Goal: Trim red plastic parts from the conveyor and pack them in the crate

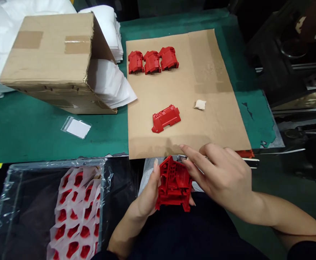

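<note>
My left hand (151,189) grips a red molded plastic housing (175,186) by its left side, its ribbed hollow inside facing up. My right hand (223,178) is closed around a slim knife (251,163). Its dark end sticks out beyond the palm, and a bit of metal shows at the housing's upper right edge. Most of the knife is hidden by the fingers. On the cardboard sheet (201,133) ahead lies a single red plastic part (166,118). A row of three similar red parts (152,62) sits farther back.
A small crumpled pale scrap (200,104) lies on the cardboard. To the left, an open carton (52,50) holds white sheets (112,83). A clear pouch (77,127) rests on the green table (106,139). Below stands a plastic-lined crate (102,202) with wrapped red parts (73,231).
</note>
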{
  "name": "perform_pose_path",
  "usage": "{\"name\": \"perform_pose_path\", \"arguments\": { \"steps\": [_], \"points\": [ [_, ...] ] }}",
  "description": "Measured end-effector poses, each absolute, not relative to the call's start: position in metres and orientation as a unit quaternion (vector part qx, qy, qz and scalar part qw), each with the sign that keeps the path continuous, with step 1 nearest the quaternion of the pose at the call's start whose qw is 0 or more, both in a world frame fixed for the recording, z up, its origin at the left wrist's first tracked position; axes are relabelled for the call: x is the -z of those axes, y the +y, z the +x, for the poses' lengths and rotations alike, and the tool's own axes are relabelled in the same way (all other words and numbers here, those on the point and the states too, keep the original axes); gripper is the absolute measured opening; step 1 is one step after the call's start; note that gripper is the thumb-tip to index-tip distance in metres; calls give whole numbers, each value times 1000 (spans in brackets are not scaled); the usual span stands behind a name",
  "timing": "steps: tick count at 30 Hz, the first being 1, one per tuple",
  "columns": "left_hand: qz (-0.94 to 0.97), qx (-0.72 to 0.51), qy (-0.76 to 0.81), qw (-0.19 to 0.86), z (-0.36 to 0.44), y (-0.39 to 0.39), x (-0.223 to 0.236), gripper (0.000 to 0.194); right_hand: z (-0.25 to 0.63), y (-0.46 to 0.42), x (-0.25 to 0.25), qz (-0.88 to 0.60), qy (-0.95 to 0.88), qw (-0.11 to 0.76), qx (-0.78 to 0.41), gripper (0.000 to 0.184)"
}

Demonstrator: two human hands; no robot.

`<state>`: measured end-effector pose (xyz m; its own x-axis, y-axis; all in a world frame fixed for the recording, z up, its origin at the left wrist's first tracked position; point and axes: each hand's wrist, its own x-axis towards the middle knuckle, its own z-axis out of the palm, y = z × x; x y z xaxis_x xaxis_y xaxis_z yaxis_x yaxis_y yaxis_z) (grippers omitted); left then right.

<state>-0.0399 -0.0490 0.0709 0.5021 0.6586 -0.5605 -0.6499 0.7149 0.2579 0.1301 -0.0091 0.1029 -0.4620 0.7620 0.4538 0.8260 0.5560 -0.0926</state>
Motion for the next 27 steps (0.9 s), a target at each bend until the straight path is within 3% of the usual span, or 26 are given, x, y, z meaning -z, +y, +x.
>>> {"name": "perform_pose_path", "arguments": {
  "steps": [5,22,27],
  "points": [
    [54,-369,306,876,-39,-49,-70,66,129,-9,-105,-449,-860,231,68,25],
    [98,-322,320,885,-44,-53,-64,77,130,-10,-105,-449,-863,211,92,24],
    [100,-331,326,880,-43,-50,-65,73,128,-10,-104,-446,-865,210,95,23]
  ]
}}
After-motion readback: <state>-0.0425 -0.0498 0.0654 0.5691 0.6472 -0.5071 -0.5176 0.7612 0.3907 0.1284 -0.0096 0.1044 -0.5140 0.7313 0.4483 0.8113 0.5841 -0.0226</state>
